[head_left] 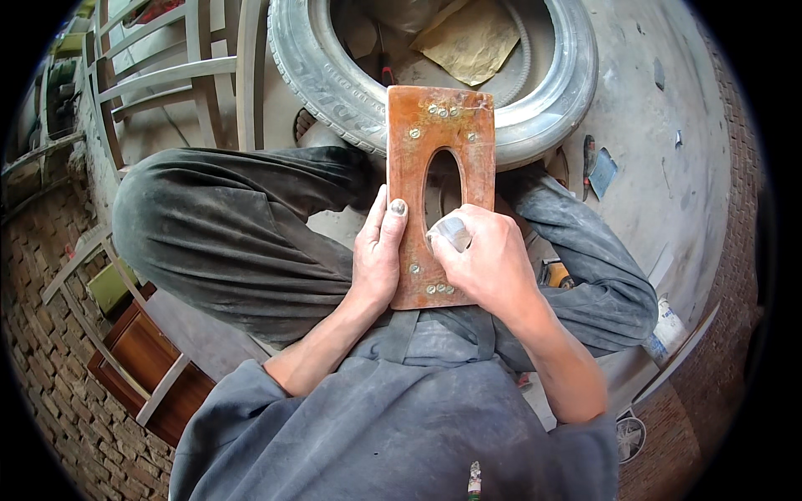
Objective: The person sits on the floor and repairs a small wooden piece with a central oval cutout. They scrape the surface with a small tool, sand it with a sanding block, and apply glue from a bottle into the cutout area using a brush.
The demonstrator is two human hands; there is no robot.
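Note:
A reddish-brown wooden board (pixel 478 179) with a long oval hole and several screws set near its ends rests upright in my lap, its far end by the tyre. My left hand (pixel 378 255) grips its left edge, with the thumb along the front face. In my right hand (pixel 494 255), closed fingers pinch a small folded greyish piece (pixel 454 233) that looks like sandpaper. They press it at the lower end of the oval hole, right at the rim. What lies behind the board is hidden.
A dusty grey tyre (pixel 576 58) lies ahead, with a crumpled yellowish sheet (pixel 468 37) inside. Wooden chair frames (pixel 200 75) stand at far left. A blue scrap (pixel 603 174) and a red-and-black handled tool (pixel 589 159) lie right. A white container (pixel 668 327) sits beside my right knee.

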